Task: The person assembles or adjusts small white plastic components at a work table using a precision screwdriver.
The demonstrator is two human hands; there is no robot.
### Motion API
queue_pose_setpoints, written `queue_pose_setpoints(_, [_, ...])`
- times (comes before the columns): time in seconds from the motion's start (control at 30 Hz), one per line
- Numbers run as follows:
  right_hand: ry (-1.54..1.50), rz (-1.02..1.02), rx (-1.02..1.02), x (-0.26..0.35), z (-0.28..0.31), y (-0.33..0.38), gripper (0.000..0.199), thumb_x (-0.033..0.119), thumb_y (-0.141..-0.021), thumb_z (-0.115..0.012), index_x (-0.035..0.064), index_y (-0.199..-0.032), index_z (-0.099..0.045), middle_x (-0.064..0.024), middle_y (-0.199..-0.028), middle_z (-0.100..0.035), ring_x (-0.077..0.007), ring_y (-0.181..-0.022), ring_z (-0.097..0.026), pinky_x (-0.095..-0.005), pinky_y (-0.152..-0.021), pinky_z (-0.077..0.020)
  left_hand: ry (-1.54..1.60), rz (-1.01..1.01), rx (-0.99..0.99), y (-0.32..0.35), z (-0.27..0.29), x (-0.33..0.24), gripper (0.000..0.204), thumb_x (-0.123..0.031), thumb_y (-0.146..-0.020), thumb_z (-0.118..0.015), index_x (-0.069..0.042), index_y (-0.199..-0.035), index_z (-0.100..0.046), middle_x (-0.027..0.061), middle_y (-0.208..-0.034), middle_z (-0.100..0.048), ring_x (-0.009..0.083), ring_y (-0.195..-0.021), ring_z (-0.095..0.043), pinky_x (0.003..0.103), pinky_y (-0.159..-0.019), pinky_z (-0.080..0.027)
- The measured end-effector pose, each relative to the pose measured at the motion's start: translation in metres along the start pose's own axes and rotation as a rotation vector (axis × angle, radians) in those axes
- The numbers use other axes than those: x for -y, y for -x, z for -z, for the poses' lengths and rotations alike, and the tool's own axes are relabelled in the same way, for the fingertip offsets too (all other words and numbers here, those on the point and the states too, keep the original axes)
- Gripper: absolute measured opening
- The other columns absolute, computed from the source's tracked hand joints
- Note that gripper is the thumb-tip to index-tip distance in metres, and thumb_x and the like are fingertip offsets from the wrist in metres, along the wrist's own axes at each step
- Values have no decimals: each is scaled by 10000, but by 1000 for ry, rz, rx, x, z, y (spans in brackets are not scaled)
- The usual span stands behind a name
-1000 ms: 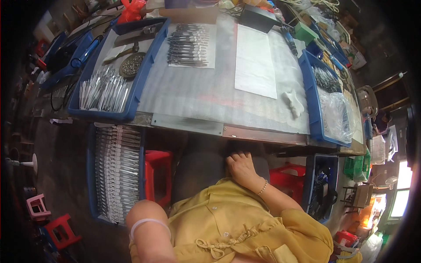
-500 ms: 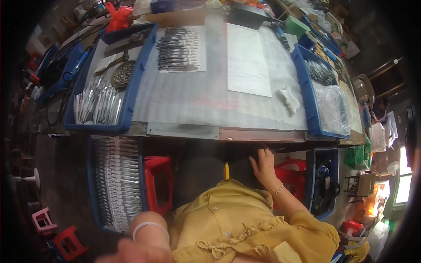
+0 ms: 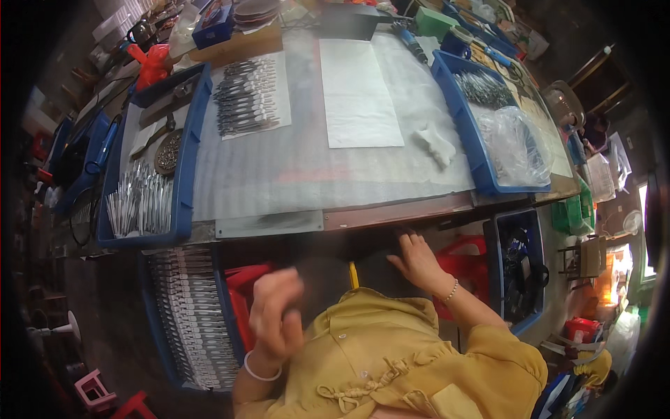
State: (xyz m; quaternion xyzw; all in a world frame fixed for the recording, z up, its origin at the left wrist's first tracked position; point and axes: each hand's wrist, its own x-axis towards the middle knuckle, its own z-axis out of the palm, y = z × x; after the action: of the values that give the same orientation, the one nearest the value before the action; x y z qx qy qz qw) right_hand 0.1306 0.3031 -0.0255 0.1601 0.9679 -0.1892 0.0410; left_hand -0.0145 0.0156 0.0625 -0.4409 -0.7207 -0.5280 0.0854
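Note:
My left hand [image 3: 276, 314] is raised in front of my body, a little blurred. Its fingers are loosely bent and apart, and nothing shows in them. It is nearest to the red stool [image 3: 244, 286] at the table's underside. My right hand [image 3: 419, 264] rests on my dark-clad lap under the table edge, fingers stretched out and holding nothing. On the table, a neat row of slim metal tweezer-like pieces [image 3: 248, 94] lies on white paper. Further right lies a blank white sheet [image 3: 359, 94], with a crumpled white cloth or glove-like scrap [image 3: 437, 145] beyond it.
A blue tray [image 3: 183, 202] at left holds loose metal pieces, a brush and a round dish of small parts. Another blue tray [image 3: 481, 164] at right holds metal parts and a plastic bag. Below stand a crate of stacked metal pieces [image 3: 188, 307] and a blue bin [image 3: 499, 272].
My left hand has come up from the lower edge to in front of my body. My right hand stays on my lap. The view has turned, shifting the table leftward.

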Motion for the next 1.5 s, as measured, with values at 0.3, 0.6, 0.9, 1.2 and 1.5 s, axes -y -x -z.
queue_pose_setpoints(0.3, [-920,217,244,80,98,5,435,269,-891,-658,-35,-1192,-578,-203,-1183,-611,-354,-1088,-603,-408,-911,-486,-99,565,349,71,-12,37,403,-114,-903,-622,54,-1261,-544,231,-1273,-580,354,-1142,-591,386,-996,-452])
queue_pose_setpoints(0.6, [-1669,1295,385,198,188,-16,376,345,-1004,-503,-7,-1050,-627,-271,-1094,-654,-398,-998,-647,-498,-937,-470,373,355,225,14,9,-33,297,-7,-887,-607,33,-1182,-613,168,-1126,-656,247,-1013,-659,319,-880,-510])
queue_pose_setpoints(0.9, [-1756,1388,20,231,183,-26,318,291,-974,-513,3,-1031,-635,-231,-1035,-659,-357,-971,-657,-494,-935,-469,499,425,211,16,0,-39,225,39,-944,-501,56,-1132,-624,163,-1106,-652,220,-991,-660,311,-867,-523])
queue_pose_setpoints(1.2, [-1734,1584,-380,202,180,1,264,238,-944,-523,13,-1013,-642,-190,-977,-664,-315,-944,-666,-491,-932,-469,386,407,135,25,-9,-27,242,35,-893,-579,12,-1127,-636,160,-1099,-661,239,-982,-670,311,-853,-521])
queue_pose_setpoints(1.5, [-1683,1706,-856,185,177,22,216,185,-914,-533,22,-995,-649,-150,-919,-669,-273,-918,-676,-487,-930,-468,-241,463,60,63,-23,70,463,-153,-876,-654,-2,-1291,-511,242,-1313,-507,417,-1196,-515,448,-996,-428])
